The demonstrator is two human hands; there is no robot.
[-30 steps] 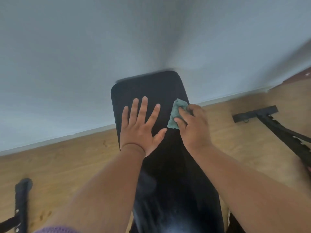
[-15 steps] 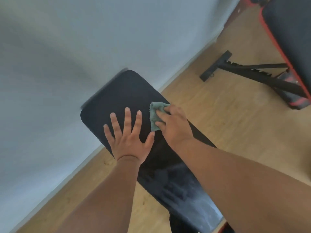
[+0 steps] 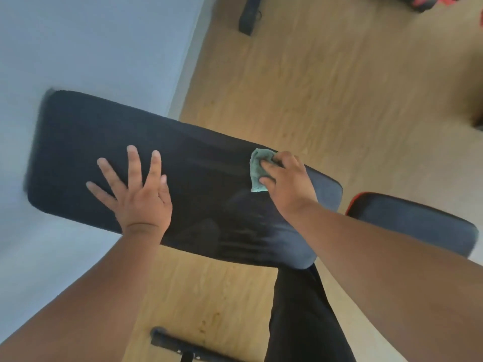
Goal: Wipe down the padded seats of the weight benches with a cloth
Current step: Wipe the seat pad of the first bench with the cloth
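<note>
Bench pad: the long black padded backrest [image 3: 78, 142] runs across the middle of the frame, from the upper left down toward the right of centre, its left end against the pale wall [image 3: 78, 43].
Pad surface: dull streaks and a lighter sheen show on the lower right part of it, below my right wrist.
My left hand [image 3: 136, 194]: laid flat on the pad at left of centre, palm down, fingers straight and spread wide, holding nothing.
My right hand [image 3: 287, 181]: right of centre, near the pad's upper edge, fingers bent down over the cloth and pressing it onto the pad.
Cloth [image 3: 257, 169]: small, green-grey and bunched; it sticks out to the left of my right fingers and lies on the black padding, well apart from my left hand.
Second pad: a grey-black seat with red trim [image 3: 418, 226] sits just beside the right end of the backrest, at the right of the frame, partly behind my right forearm.
Frame parts: a black upright [image 3: 303, 309] drops from under the backrest's right end to the bottom edge; a black floor bar [image 3: 177, 346] lies at bottom centre.
Floor: light wood boards [image 3: 326, 87] fill the upper right.
Far equipment: a black foot [image 3: 248, 17] and something red and black [image 3: 428, 2] at the top edge, too blurred to say more.
</note>
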